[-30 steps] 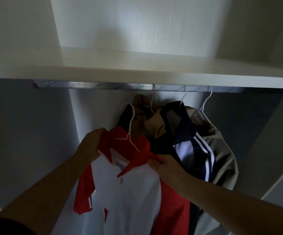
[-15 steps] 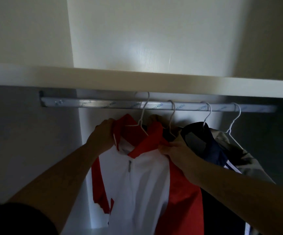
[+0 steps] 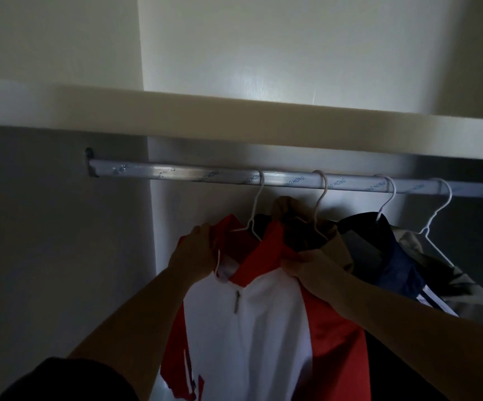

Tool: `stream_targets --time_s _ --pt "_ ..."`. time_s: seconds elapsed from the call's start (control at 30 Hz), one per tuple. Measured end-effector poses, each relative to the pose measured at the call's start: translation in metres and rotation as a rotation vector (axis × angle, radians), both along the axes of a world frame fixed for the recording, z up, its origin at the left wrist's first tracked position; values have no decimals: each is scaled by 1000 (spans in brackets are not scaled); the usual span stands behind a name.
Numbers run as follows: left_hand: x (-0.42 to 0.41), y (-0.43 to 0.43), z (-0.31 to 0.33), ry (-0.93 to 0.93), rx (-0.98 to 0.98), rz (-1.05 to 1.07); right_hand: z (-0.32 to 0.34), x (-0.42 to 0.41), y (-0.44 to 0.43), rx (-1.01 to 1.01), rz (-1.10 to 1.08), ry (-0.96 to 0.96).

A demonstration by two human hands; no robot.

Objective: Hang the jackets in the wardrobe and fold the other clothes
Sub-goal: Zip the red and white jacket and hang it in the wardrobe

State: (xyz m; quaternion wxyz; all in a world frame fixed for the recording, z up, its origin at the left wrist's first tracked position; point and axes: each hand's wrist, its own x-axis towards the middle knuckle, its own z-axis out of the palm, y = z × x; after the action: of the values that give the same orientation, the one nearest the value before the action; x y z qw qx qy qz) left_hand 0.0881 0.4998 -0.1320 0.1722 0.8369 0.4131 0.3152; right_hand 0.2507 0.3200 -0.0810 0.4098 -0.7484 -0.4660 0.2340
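A red and white jacket point(image 3: 266, 322) hangs on a white wire hanger point(image 3: 254, 209) whose hook sits over the metal wardrobe rail point(image 3: 176, 173). My left hand point(image 3: 194, 253) grips the jacket's left collar and shoulder. My right hand point(image 3: 306, 266) grips the right side of the collar. To the right on the same rail hang a tan jacket point(image 3: 289, 211), a navy jacket with white stripes point(image 3: 390, 267) and a grey-olive jacket point(image 3: 448, 285), each on its own wire hanger.
A white shelf point(image 3: 234, 123) runs just above the rail. The wardrobe's left wall point(image 3: 55, 256) and back panel point(image 3: 194, 209) close in the space. The rail's left stretch carries no hangers.
The red and white jacket rose with both hands and its hanger hook now sits on the rail. The camera tilted upward, bringing the rail and shelf lower in view.
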Motion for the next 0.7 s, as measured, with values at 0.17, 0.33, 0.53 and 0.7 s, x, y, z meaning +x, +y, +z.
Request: stream_targets --time_s 0.17,0.33,0.53,0.7 --pt "10 -28 -30 -493 -224 33 -8 3 -8 -18 123 -490" --pt "16 -46 -77 -429 -717 37 -18 9 -12 10 180 -742" --pt "40 -51 -86 -163 -446 41 -26 14 -9 49 194 -832" --pt "42 -56 -87 -67 -370 76 -26 17 -9 78 180 -880"
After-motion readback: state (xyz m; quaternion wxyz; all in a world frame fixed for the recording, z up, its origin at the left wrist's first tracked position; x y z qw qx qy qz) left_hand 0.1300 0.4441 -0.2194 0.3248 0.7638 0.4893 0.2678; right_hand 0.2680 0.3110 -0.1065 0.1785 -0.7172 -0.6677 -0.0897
